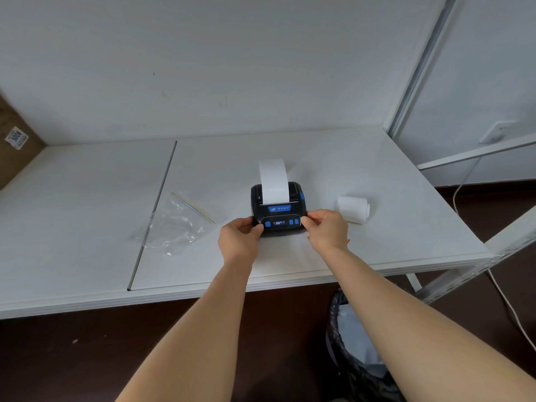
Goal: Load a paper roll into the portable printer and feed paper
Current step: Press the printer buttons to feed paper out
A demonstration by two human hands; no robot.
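Note:
A small black portable printer with blue buttons and a lit display sits on the white table. A strip of white paper rises out of its slot and curls backward. My left hand grips the printer's front left corner, thumb near a blue button. My right hand holds the front right corner. A white paper roll lies on its side just right of the printer, beyond my right hand.
An empty clear zip bag lies left of the printer, across the table's seam. A cardboard box stands at far left. A bin with a black liner sits under the table's front edge. A white cable trails at right.

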